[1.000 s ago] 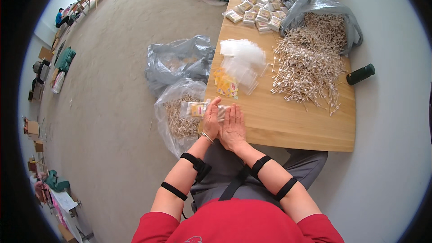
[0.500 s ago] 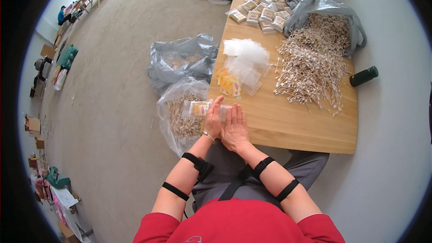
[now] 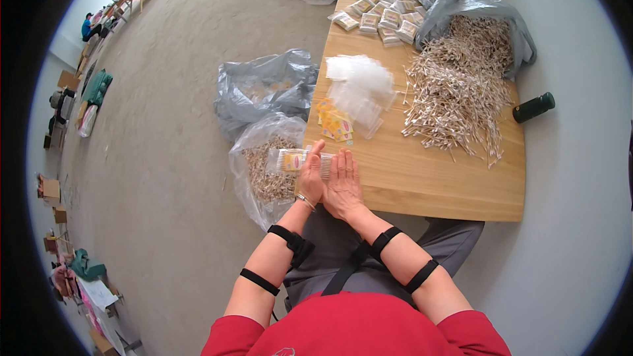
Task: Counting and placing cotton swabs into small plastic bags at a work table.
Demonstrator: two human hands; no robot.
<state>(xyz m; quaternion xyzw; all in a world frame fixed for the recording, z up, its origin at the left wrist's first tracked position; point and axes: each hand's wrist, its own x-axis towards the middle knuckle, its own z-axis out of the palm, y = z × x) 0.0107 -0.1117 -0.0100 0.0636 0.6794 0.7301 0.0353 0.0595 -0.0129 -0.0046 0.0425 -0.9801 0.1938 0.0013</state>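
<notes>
Currently the left grip (image 3: pixel 312 181) stands on edge across a clear packet of cotton swabs (image 3: pixel 291 160), fingers straight and uncurled; the right grip (image 3: pixel 343 188) lies flattened beside it, fingers outstretched over the packet's right end. Neither is clenched round anything. Just beyond both grips, the surface (image 3: pixel 432 188) carries yellow cards (image 3: pixel 335 122) and translucent sleeves (image 3: pixel 361 86); farther right of them spreads a loose swab heap (image 3: pixel 455 95).

The table (image 3: pixel 422 191) is pale wood with visible grain. On it lie a big heap of cotton swabs (image 3: pixel 452 105), partly inside a grey plastic bag (image 3: pixel 524 43); a dark green cylinder (image 3: pixel 533 107) near the right edge; overlapping clear bags (image 3: pixel 359 82); some yellow cards (image 3: pixel 335 122) beside them; and, farther off, many filled packets (image 3: pixel 389 18)
</notes>
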